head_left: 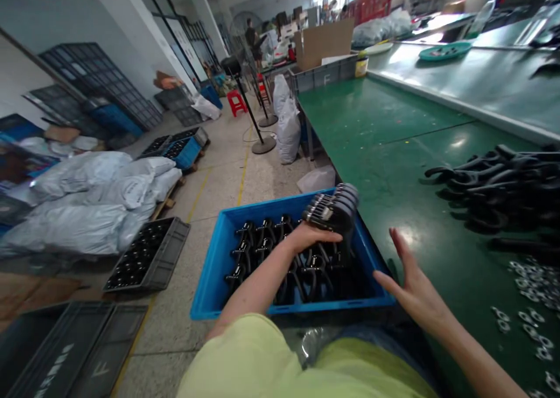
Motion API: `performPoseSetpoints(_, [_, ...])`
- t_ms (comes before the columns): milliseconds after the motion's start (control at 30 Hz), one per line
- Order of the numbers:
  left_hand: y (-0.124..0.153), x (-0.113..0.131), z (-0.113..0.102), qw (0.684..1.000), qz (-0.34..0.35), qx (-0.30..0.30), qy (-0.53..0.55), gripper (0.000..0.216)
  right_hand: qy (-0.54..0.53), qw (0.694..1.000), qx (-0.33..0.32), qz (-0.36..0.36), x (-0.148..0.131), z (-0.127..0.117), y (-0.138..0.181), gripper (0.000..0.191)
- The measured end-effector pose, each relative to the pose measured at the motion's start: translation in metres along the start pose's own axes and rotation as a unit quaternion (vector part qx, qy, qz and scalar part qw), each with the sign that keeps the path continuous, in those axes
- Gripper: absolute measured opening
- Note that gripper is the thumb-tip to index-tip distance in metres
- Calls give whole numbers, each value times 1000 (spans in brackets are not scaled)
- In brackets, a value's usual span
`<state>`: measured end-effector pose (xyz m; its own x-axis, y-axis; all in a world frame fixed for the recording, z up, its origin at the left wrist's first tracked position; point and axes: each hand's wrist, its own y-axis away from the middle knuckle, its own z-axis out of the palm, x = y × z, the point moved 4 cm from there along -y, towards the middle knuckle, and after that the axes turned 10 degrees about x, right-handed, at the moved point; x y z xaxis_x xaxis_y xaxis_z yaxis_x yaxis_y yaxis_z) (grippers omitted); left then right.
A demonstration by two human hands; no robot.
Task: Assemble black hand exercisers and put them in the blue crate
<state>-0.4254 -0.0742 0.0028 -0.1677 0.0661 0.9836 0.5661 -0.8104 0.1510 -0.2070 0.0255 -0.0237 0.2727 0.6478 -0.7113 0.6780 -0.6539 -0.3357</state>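
Note:
My left hand [308, 236] is closed around a stack of black curved parts [339, 208], with shiny ridged edges lined up side by side. It holds them above the right end of a blue crate [210, 255]. Inside the crate stand rows of similar black parts [265, 249] with glossy ends. My right hand [413, 290] has its fingers apart and nothing in it, over the near edge of the green table [363, 129]. The exact kind of the black parts cannot be made out.
Black curved pieces [503, 182] are heaped on the table's right side, with small metal fittings [536, 290] nearer me. A grey crate of black parts [146, 255] stands on the floor at left, before stacked white sacks [100, 194]. A stand [249, 106] rises from the aisle.

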Motion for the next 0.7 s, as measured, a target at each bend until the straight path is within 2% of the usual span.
performPoseSetpoints(67, [1,-17,-71,983,-128,119,55,59,88,995,2,-43,10,13,8,79])
performPoseSetpoints(200, [12,-52,-188,951,-245,181,49,25,247,960,-2,-135,28,31,22,72])
performPoseSetpoints(333, [24,-84,-274,918,-317,235,41,24,307,937,-15,-165,26,37,24,68])
performPoseSetpoints(400, [24,-96,-305,906,-331,260,44,27,317,933,-13,-171,23,38,22,67])
performPoseSetpoints(500, [19,-112,-339,893,-345,286,53,31,324,930,-10,-172,22,40,20,64])
performPoseSetpoints(600, [12,-123,-359,883,-361,296,59,32,325,930,-12,-172,23,43,20,64])
performPoseSetpoints(700, [9,-131,-369,877,-373,295,64,34,329,928,-15,-172,24,44,20,63])
